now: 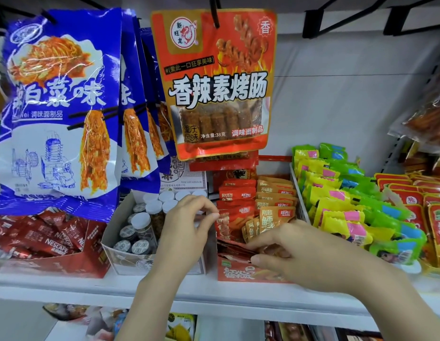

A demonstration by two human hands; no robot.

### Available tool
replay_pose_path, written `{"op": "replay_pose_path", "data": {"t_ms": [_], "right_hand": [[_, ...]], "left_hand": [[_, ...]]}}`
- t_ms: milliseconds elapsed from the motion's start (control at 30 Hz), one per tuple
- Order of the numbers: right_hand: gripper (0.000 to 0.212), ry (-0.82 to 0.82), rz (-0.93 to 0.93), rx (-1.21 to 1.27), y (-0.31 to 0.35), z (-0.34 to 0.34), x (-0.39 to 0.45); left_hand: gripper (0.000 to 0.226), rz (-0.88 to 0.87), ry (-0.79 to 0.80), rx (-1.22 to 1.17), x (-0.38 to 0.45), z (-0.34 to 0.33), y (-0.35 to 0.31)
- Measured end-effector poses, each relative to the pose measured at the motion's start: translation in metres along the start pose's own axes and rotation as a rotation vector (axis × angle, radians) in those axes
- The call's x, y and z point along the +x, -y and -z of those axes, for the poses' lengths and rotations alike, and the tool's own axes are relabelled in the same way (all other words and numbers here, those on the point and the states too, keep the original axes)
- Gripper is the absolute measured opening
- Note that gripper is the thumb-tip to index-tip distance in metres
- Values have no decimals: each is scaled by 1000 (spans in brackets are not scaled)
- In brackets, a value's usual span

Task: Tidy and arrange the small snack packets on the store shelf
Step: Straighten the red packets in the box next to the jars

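Note:
A red display box (241,273) on the white shelf (66,289) holds small red snack packets (235,195) on its left side and orange snack packets (275,195) on its right, standing in rows. My left hand (187,225) hovers at the box's left wall, with thumb and fingers pinched near the front red packets. My right hand (295,254) reaches into the front of the box, its fingers curled over a few loose packets lying flat there. Whether it grips one is hidden by the fingers.
A white carton of small white-capped jars (145,222) sits left of the box, then a red Nescafe sachet box (41,239). A white basket of yellow and green packets (342,200) stands to the right. Blue bags (59,107) and an orange-red bag (216,82) hang above.

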State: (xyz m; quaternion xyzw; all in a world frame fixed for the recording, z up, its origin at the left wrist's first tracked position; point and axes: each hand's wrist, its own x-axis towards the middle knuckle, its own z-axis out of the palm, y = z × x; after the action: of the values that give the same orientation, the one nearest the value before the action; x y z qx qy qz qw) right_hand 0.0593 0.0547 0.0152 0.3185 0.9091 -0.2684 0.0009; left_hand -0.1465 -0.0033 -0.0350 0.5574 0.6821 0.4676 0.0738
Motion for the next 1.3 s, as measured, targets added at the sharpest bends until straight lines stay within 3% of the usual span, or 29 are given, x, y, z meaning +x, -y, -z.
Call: {"op": "replay_pose_path", "data": {"t_ms": [167, 267, 333, 400, 500, 567, 667, 767, 1167, 1300], "right_hand": [[30, -66, -33, 18, -2, 0, 3], [35, -465, -76, 43, -5, 5, 7], [48, -676, -18, 323, -6, 11, 8], [62, -600, 98, 627, -3, 17, 6], [37, -431, 246, 847, 7, 15, 2], [25, -502, 222, 887, 13, 14, 1], [26, -689, 96, 1011, 13, 18, 1], [14, -779, 38, 1106, 11, 28, -3], [7, -747, 19, 1223, 10, 36, -6], [19, -740, 28, 1190, 6, 33, -4]], "left_hand": [[9, -97, -192, -45, -1, 17, -29], [6, -240, -275, -71, -5, 31, -55], [5, -246, -279, -139, -7, 41, -67], [4, -177, -221, -264, -9, 47, -76], [11, -58, -112, -420, -13, 44, -83], [20, 69, -39, -599, -15, 40, -83], [43, 325, 217, -796, -20, 35, -76], [30, 351, 421, -804, -26, 28, -69], [19, 298, 450, -797, -25, 30, -66], [21, 305, 351, -845, -25, 18, -69]]}}
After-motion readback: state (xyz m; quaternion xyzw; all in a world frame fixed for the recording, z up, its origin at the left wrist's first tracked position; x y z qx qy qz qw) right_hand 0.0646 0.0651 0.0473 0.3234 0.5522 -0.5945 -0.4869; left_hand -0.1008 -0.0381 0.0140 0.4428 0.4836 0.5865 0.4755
